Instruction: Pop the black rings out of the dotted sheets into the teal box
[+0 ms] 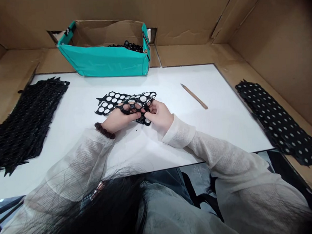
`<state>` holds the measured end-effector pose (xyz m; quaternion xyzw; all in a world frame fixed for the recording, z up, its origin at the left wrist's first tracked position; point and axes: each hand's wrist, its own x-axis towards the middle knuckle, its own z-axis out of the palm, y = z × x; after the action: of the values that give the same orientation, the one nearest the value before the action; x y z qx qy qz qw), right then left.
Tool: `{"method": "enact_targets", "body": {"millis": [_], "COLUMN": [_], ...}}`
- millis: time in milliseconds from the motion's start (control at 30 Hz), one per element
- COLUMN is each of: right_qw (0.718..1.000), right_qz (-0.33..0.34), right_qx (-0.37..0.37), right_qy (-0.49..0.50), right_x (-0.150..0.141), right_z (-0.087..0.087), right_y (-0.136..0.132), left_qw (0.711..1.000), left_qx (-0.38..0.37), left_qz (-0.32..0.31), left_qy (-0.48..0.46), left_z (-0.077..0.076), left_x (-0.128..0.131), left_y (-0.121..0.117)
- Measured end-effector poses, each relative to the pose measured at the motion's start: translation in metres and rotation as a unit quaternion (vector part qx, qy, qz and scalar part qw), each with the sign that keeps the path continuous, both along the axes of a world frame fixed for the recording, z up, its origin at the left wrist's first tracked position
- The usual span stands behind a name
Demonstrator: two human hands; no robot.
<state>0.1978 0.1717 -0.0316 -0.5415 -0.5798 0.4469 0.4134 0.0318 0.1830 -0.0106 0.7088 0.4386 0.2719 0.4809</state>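
Both hands meet at a black sheet (111, 101) punched with round holes, over the white board (167, 78). My left hand (121, 119) pinches its near edge between thumb and fingers, some fingers showing through the holes. Close by, my right hand (159, 115) grips the sheet's right end, fingers closed on it. That right part is lifted and bent, with a piece hanging down between the hands. The sheet's left end, with a pointed tip, lies toward the far left of my hands.
A teal-sided cardboard box (112, 60) at the back holds black ring-like pieces (132, 45). A brown pencil-like stick (195, 96) lies right of my hands. Stacked black perforated sheets (27, 119) lie at left, and more black sheets (280, 122) at right. Cardboard walls (188, 19) enclose the board.
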Motion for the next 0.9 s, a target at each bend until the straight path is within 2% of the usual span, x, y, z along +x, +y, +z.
{"method": "enact_targets", "body": {"millis": [100, 167, 233, 300, 433, 633, 900], "right_qw": [1.000, 0.999, 0.998, 0.998, 0.998, 0.994, 0.981], "right_qz": [-0.005, -0.011, -0.014, -0.008, -0.005, -0.020, -0.054], "right_qx": [-0.017, -0.023, -0.032, -0.044, -0.048, -0.066, -0.112], "right_qy": [0.021, 0.033, 0.042, 0.045, 0.042, 0.088, 0.147], "right_x": [0.000, 0.001, 0.002, 0.003, 0.003, 0.002, 0.003], "right_z": [0.002, 0.002, 0.002, 0.003, 0.002, 0.006, 0.015], "right_y": [0.000, 0.001, 0.002, 0.002, 0.002, 0.003, 0.003], "left_qw": [0.998, 0.994, 0.989, 0.987, 0.993, 0.999, 0.999], "left_qx": [-0.017, -0.021, -0.024, -0.035, -0.021, 0.034, 0.040], "left_qz": [0.022, 0.059, 0.102, 0.116, 0.090, 0.029, -0.001], "left_qy": [-0.055, -0.084, -0.101, -0.101, -0.077, 0.022, 0.027], "left_z": [-0.001, -0.002, -0.004, -0.007, -0.009, -0.005, -0.004], "left_x": [0.002, 0.000, -0.004, -0.010, -0.014, -0.014, -0.014], "left_y": [0.000, 0.003, 0.008, 0.012, 0.014, 0.011, 0.013]}}
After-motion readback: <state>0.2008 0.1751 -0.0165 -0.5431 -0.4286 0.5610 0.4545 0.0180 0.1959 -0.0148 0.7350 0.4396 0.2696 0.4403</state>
